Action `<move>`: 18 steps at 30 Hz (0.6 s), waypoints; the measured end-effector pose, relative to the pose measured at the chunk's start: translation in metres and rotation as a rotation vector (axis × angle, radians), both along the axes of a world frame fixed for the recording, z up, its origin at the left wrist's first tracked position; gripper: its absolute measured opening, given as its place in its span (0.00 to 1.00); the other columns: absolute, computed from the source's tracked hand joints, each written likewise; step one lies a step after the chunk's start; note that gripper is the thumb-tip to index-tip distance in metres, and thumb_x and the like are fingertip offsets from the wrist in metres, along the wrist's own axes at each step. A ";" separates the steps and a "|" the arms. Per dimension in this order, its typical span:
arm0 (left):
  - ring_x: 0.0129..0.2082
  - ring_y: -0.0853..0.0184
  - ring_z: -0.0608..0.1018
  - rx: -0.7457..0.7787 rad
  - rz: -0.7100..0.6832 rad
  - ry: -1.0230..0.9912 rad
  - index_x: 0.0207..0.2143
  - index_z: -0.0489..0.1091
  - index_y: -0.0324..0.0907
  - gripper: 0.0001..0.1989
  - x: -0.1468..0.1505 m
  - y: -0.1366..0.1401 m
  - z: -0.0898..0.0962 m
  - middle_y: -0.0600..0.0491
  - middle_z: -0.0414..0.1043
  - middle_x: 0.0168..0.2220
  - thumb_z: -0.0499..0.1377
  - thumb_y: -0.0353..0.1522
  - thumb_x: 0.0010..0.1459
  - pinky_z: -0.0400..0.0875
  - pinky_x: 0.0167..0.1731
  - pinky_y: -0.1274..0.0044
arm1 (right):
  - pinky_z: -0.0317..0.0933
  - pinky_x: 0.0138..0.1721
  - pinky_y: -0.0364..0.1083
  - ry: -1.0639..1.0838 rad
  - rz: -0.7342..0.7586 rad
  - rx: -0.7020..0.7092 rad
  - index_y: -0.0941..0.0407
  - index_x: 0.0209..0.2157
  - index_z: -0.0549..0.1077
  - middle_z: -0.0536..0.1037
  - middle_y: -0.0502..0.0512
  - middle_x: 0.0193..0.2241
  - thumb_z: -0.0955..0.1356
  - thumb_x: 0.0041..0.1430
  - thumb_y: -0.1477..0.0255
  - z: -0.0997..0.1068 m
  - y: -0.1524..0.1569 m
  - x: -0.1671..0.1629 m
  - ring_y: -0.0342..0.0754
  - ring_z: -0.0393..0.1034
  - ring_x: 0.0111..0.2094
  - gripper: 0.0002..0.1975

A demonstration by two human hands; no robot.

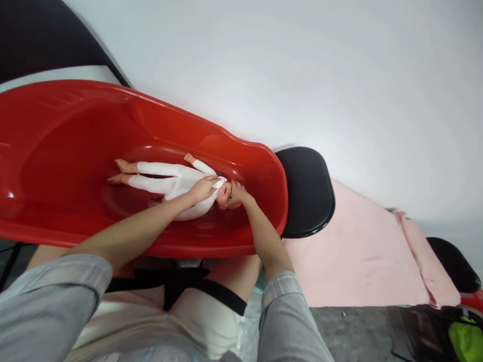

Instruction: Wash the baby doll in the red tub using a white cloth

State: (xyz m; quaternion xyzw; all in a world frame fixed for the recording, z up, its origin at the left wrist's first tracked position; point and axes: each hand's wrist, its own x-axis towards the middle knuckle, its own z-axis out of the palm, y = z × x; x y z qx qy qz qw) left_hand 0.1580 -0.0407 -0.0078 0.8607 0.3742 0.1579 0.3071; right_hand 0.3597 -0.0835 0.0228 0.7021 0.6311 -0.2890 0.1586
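Note:
A baby doll [188,181] in a white bodysuit lies on its back inside a red baby bathtub [211,141]. Its bare feet point left and its head is toward the tub's right end. My left hand [204,189] rests on the doll's chest, fingers stretched out up to the white collar at its neck. Around the side of the doll's head curls my right hand [238,193], its fingertips near the forehead, hiding part of the face. One doll arm sticks out on the far side; the near arm is mostly hidden behind my left forearm.
A black stool seat [307,193] touches the tub's right end. Beyond it, a pink cloth [358,251] covers a low surface, with another black seat [453,264] past it. A white wall [320,75] runs behind. Something bright green [466,342] lies at lower right.

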 end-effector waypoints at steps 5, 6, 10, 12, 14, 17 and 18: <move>0.73 0.52 0.73 0.035 0.022 0.074 0.71 0.74 0.33 0.29 0.000 -0.002 0.002 0.38 0.71 0.73 0.52 0.30 0.72 0.62 0.76 0.65 | 0.28 0.80 0.75 -0.015 -0.027 0.003 0.57 0.86 0.39 0.35 0.72 0.84 0.86 0.47 0.59 0.017 -0.007 -0.014 0.75 0.27 0.84 0.78; 0.74 0.52 0.72 0.039 0.022 0.085 0.72 0.74 0.33 0.30 0.001 -0.003 0.002 0.38 0.71 0.73 0.52 0.30 0.71 0.62 0.76 0.65 | 0.28 0.80 0.75 -0.008 -0.031 0.008 0.58 0.86 0.39 0.35 0.73 0.84 0.86 0.47 0.59 0.019 -0.008 -0.016 0.74 0.27 0.84 0.79; 0.74 0.53 0.72 0.032 0.016 0.095 0.72 0.73 0.32 0.30 0.002 -0.005 0.005 0.38 0.71 0.73 0.54 0.29 0.71 0.61 0.76 0.65 | 0.29 0.80 0.75 0.008 -0.031 0.034 0.59 0.86 0.39 0.39 0.74 0.84 0.86 0.47 0.59 0.025 -0.012 -0.021 0.73 0.31 0.84 0.78; 0.73 0.53 0.73 0.029 0.022 0.085 0.72 0.73 0.34 0.29 0.002 -0.006 0.009 0.39 0.73 0.72 0.54 0.29 0.71 0.63 0.75 0.66 | 0.31 0.80 0.75 0.017 -0.025 0.050 0.57 0.85 0.42 0.41 0.73 0.84 0.86 0.47 0.60 0.026 -0.012 -0.022 0.73 0.32 0.84 0.76; 0.71 0.53 0.75 0.037 0.018 0.090 0.70 0.75 0.35 0.28 0.001 -0.007 0.012 0.39 0.75 0.70 0.54 0.28 0.72 0.64 0.74 0.66 | 0.33 0.80 0.75 0.025 -0.018 0.063 0.56 0.85 0.44 0.43 0.74 0.83 0.86 0.47 0.60 0.026 -0.012 -0.022 0.73 0.35 0.84 0.74; 0.69 0.51 0.77 0.054 0.016 0.132 0.66 0.79 0.35 0.25 0.000 -0.009 0.020 0.38 0.78 0.67 0.56 0.29 0.71 0.66 0.73 0.66 | 0.35 0.80 0.74 0.023 -0.011 0.063 0.57 0.85 0.45 0.44 0.73 0.83 0.85 0.47 0.59 0.026 -0.012 -0.021 0.73 0.38 0.84 0.73; 0.68 0.50 0.78 0.054 0.024 0.148 0.64 0.80 0.35 0.24 -0.001 -0.010 0.022 0.38 0.79 0.66 0.57 0.29 0.71 0.67 0.71 0.66 | 0.36 0.80 0.74 0.020 -0.008 0.058 0.57 0.85 0.45 0.44 0.72 0.83 0.85 0.48 0.59 0.027 -0.012 -0.021 0.73 0.38 0.84 0.73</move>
